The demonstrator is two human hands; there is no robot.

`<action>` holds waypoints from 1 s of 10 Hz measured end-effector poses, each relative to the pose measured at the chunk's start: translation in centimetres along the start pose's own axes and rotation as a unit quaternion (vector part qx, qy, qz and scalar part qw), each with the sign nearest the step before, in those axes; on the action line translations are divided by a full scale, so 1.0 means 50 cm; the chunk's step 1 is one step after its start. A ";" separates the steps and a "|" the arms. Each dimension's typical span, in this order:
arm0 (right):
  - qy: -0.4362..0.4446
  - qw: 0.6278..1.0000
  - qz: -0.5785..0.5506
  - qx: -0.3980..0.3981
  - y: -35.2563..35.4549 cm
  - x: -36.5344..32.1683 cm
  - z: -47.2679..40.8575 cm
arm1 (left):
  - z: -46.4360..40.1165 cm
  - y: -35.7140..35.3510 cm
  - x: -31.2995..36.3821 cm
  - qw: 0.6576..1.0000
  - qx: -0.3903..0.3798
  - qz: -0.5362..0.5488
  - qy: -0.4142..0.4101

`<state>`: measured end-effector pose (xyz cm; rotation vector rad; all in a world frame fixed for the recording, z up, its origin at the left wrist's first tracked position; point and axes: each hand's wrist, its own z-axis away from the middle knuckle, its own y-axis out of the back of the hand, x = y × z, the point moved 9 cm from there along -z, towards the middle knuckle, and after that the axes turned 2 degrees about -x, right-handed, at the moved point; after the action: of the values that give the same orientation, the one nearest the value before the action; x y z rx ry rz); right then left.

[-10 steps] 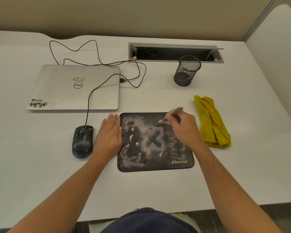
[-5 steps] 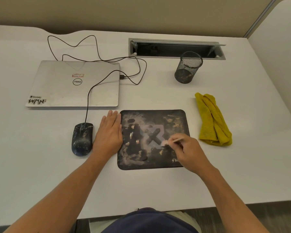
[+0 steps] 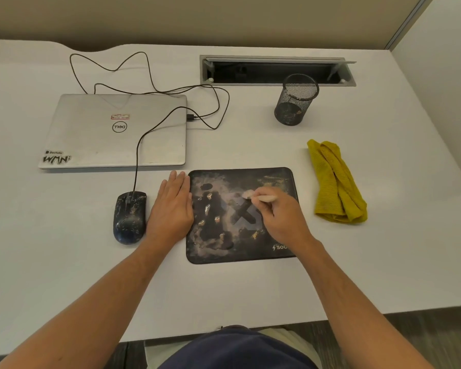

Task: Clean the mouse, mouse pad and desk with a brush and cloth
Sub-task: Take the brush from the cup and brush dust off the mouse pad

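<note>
White bench (image 3: 250,288), brush on the mouse pad.
My right hand (image 3: 282,217) held the brush (image 3: 261,196) in a closed grip on the mouse pad (image 3: 224,251) near the bench's front edge; my left hand (image 3: 172,209) lay flat beside the mouse (image 3: 129,217).

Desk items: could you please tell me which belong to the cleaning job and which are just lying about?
Part of the job:
- brush, gripped by the right hand
- mouse pad, steadied by the left hand
- mouse
- yellow cloth
- desk

Just lying about:
- closed laptop
- mesh pen cup
- cable tray
</note>
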<state>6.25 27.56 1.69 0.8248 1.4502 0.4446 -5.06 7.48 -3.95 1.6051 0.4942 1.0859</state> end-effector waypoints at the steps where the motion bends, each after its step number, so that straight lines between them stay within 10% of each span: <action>1: 0.001 0.999 0.000 -0.040 -0.005 0.000 0.055 | -0.001 0.003 0.001 1.000 0.005 0.002 0.000; 10: -0.007 0.997 0.005 -0.082 0.030 0.024 0.149 | -0.001 0.002 0.000 1.000 0.013 -0.007 -0.003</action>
<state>13.94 27.75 1.35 0.7037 1.3780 0.5575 -5.14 7.49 -3.87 1.6246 0.5154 1.0672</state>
